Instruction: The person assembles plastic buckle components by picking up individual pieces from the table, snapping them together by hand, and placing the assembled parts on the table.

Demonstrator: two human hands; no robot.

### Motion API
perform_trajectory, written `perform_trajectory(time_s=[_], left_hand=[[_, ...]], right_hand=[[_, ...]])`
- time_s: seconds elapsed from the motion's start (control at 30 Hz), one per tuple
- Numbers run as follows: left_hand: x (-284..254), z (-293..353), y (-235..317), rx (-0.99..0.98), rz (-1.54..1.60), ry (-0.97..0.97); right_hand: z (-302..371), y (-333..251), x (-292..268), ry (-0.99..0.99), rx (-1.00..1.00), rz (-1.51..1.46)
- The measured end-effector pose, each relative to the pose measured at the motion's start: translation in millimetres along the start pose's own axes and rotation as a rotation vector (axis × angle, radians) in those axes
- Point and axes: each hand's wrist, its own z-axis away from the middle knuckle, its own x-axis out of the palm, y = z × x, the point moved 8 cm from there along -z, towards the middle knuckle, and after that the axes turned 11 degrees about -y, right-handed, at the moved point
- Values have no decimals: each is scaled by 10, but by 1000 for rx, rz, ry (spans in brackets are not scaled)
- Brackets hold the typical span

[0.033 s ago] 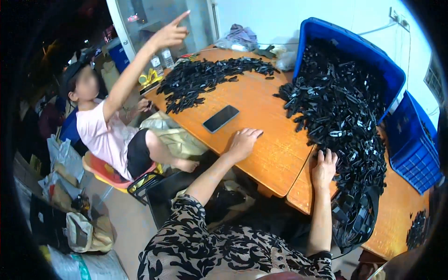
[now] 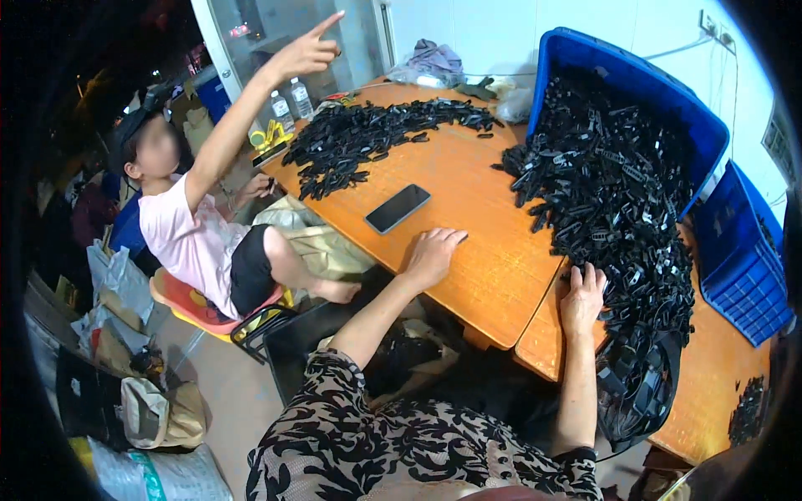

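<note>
At the far left, a pale sack lies on the floor. Next, a person in a pink shirt sits on a red and yellow chair, one arm raised with a finger pointing. Beyond them, two clear bottles stand at the table's edge, just beside a spread heap of small black pieces. Nearer you, a dark phone lies flat on the table.

Your left hand rests palm down near the table's front edge, its fingers stretched out close together, beside the phone. Further right, your right hand lies at the near-left edge of the large black pile, its fingers bent at the pieces; you cannot tell from here whether they pinch one. That pile spills toward you from a tipped blue bin. To its right a blue basket leans at an angle, and a small black cluster lies on the table at the far right.
</note>
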Motion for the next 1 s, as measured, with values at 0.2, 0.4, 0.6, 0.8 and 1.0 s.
perform_trajectory(time_s=[0.2,0.4,0.6,0.8,1.0], left_hand=[[-304,472,-1,73,-112,240],[-265,400,-175,-24,-101,214],[-168,-1,16,-104,-232,196],[270,-1083,385,123,14,200],[652,-1810,192,24,-17,-13]], right_hand=[[-31,-200,27,-39,-109,-106],[-80,-241,-5,-69,-150,-194],[-38,-326,-209,77,-166,-149],[105,-701,-265,41,-380,-161],[55,-669,-73,-90,-170,-331]])
